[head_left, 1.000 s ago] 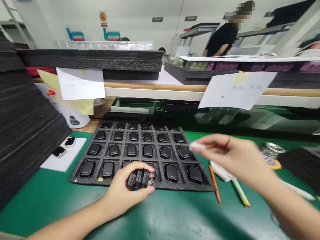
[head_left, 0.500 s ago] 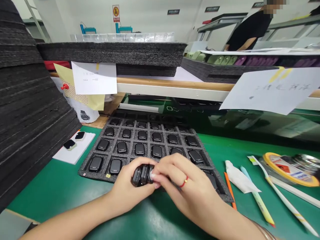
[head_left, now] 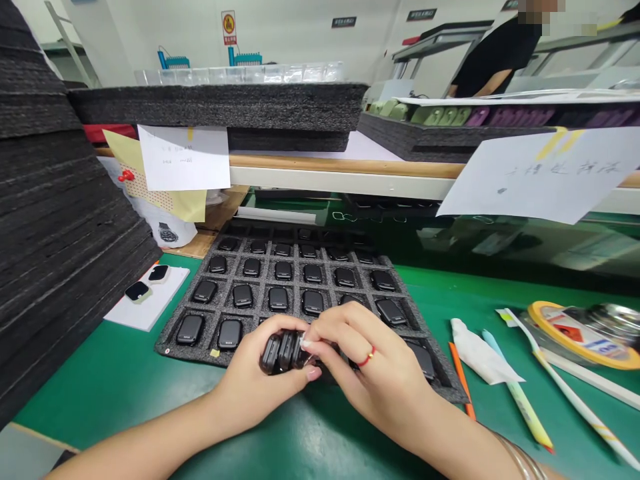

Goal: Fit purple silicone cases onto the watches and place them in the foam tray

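white wall (head_left: 310, 40) | wooden shelf (head_left: 350, 165) – green table (head_left: 125, 387)

right hand (head_left: 380, 373) | came from mid-air | fingers now on black cases (head_left: 285, 351)

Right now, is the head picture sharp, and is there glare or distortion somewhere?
Head view: both hands, left and right, and the foam tray are sharp; ceiling light glares softly on the green mat; the wide lens bends the shelf edge and stretches the foam stack at left.
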Tool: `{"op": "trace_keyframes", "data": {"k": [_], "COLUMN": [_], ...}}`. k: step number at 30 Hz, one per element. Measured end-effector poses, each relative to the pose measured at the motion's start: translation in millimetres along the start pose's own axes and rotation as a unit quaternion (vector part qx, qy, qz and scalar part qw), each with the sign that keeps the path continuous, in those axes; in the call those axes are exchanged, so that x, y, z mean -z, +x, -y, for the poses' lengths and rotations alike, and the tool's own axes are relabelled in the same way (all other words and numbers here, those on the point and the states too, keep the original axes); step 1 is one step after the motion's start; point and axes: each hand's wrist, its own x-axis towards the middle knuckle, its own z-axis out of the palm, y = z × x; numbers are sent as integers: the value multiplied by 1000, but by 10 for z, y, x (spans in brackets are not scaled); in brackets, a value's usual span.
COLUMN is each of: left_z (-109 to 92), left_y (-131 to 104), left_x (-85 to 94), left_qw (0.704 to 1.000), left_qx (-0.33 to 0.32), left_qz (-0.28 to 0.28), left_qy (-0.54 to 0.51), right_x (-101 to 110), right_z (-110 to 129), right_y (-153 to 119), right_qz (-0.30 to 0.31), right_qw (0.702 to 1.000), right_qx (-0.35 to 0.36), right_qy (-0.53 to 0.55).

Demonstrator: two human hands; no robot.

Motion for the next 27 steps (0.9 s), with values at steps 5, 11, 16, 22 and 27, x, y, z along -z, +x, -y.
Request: {"op": "trace_keyframes", "data": {"k": [5, 11, 16, 22, 27], "left_z": [-26, -21, -15, -33, -52], "left_y": [11, -6, -4, -8, -35], "left_x": [14, 25, 27, 45, 70], "left_qw": [1000, 1000, 1000, 999, 998], "left_qx": [2, 1, 2, 14, -4], "left_qz": [15, 25, 27, 40, 52], "left_qy": [-21, -11, -3, -24, -33], "right_x": [10, 40, 63, 87, 496], "right_z": [-32, -23, -22, -11, -253], "right_y": [21, 37, 30, 88, 40], "right_qz": [1, 5, 14, -10, -54], "right_qw": [1000, 1000, 1000, 1000, 992], "right_qx": [16, 28, 1, 9, -104], "right_qy": [6, 14, 22, 24, -53]}}
